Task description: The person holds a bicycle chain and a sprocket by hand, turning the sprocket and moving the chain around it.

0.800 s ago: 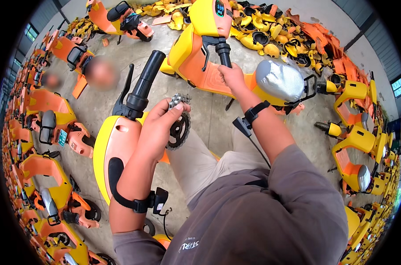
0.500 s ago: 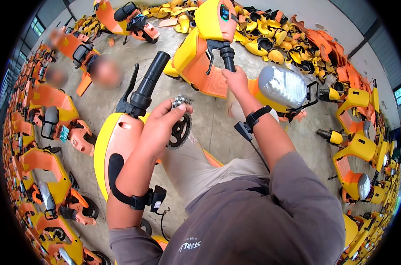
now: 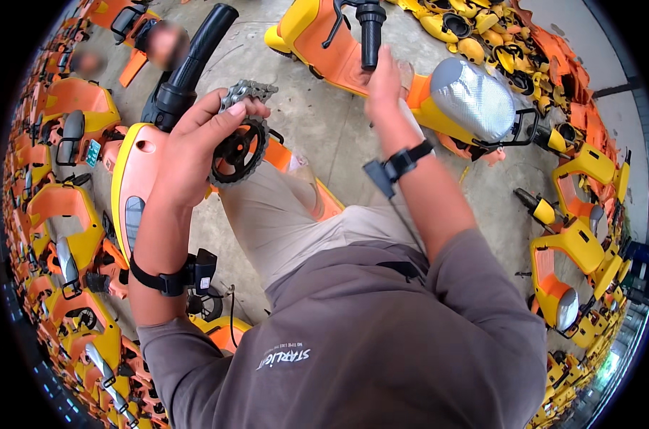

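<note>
My left hand [image 3: 196, 139] is closed on a short metal chain [image 3: 246, 91], pinched between thumb and fingers. Just below it hangs a black toothed wheel [image 3: 231, 169] with open spokes; how it joins the chain is hidden. This hand is beside the black handlebar grip [image 3: 199, 50] of a yellow-and-orange scooter [image 3: 124, 164] on my left. My right hand [image 3: 385, 89], smeared by motion, is at the lower end of the black grip [image 3: 371, 39] of another scooter [image 3: 328, 50] ahead. Whether its fingers still touch that grip I cannot make out.
Behind the right hand is the scooter's seat under a silver cover [image 3: 475, 100]. Rows of scooters line the left and the right [image 3: 578, 243]. A heap of yellow helmets and orange panels [image 3: 475, 36] lies at the far right. The floor is concrete [image 3: 353, 157].
My view has tilted down and shifted, so the scooters sit higher in it. My right hand has slid down off most of the grip. My left hand still holds the chain.
</note>
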### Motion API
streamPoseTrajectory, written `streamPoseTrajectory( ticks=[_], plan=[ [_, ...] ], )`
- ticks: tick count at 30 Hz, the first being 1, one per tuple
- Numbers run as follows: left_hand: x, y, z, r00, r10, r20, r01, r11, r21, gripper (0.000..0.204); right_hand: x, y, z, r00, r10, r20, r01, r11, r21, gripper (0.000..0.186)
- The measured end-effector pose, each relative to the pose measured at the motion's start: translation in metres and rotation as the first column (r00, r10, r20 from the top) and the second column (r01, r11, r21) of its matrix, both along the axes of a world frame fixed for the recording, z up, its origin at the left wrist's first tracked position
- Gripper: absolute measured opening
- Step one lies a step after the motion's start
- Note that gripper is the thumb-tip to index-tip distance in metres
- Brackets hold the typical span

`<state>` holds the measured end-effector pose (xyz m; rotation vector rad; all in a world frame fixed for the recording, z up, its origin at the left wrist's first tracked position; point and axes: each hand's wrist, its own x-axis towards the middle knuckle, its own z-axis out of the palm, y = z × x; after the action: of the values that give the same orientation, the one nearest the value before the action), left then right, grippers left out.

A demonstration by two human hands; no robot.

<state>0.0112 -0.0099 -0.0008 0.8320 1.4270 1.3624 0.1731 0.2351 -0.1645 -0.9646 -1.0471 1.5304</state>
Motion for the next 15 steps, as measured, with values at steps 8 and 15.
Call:
streamPoseTrajectory(
  ticks=[8,15],
  plan=[
    [0.015,0.029,0.007,0.977,0.008,0.215,-0.042,0.987,0.153,0.028,-0.021,-0.142,-0.108,0.917,0.346,-0.2,-0.391,0.673,-0.627,0.042],
    [0.014,0.018,-0.012,0.948,-0.118,0.296,0.087,0.99,0.115,0.029,0.002,-0.166,-0.146,0.723,0.663,-0.193,-0.56,0.4,-0.725,0.025]
  ],
)
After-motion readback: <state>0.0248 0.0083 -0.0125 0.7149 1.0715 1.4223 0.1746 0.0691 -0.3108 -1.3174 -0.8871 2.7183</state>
